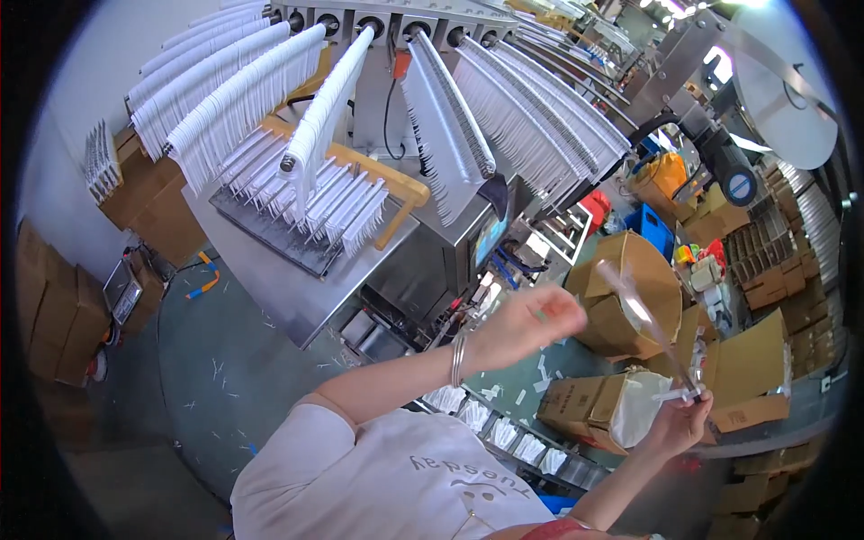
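Note:
My right hand (679,425) is closed around the lower end of a thin shiny rod (646,317), which slants up and to the left. A few small white pieces (675,393) cling to the rod close to my fingers. To the left of the rod, my left hand (526,328) is raised, its fingers loosely curled apart from the thumb and slightly blurred, with nothing visible in it. Ahead, a metal machine carries rods hung with many thin white strips (450,135); their kind I cannot make out. More strip-laden rods lie on a wooden-framed rack (409,187) on the metal table (270,292).
A large round cardboard container (652,297) stands behind the rod. An open carton with a white liner (639,405) sits below it. Beneath my left arm runs a conveyor (576,463) with white bundles. Brown boxes (54,306) are stacked at the far left.

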The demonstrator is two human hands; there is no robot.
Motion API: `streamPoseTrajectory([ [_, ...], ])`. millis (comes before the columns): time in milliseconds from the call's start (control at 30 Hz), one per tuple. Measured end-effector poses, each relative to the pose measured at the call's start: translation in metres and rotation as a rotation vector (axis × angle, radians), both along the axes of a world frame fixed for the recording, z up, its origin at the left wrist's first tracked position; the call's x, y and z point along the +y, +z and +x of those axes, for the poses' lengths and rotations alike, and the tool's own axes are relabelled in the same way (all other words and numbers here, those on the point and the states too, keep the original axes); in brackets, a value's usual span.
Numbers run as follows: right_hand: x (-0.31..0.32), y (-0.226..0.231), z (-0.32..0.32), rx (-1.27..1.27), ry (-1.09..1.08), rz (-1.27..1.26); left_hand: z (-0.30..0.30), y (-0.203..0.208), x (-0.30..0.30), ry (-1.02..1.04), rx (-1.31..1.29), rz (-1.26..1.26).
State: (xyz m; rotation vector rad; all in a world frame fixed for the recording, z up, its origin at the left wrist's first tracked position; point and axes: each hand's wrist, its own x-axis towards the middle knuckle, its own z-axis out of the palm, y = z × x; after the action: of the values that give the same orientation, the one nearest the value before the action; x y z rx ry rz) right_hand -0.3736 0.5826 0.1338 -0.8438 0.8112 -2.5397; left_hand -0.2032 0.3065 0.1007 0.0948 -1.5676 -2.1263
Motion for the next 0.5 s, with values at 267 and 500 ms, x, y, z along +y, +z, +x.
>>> streamPoseTrajectory([
  [267,-0.088,-0.022,0.036,0.353,0.182,0.396,0.002,-0.010,0.042,-0.219,0.143,-0.324],
  [500,-0.122,-0.063,0.042,0.530,0.406,0.354,0.048,-0.029,0.054,-0.036,0.001,-0.147],
])
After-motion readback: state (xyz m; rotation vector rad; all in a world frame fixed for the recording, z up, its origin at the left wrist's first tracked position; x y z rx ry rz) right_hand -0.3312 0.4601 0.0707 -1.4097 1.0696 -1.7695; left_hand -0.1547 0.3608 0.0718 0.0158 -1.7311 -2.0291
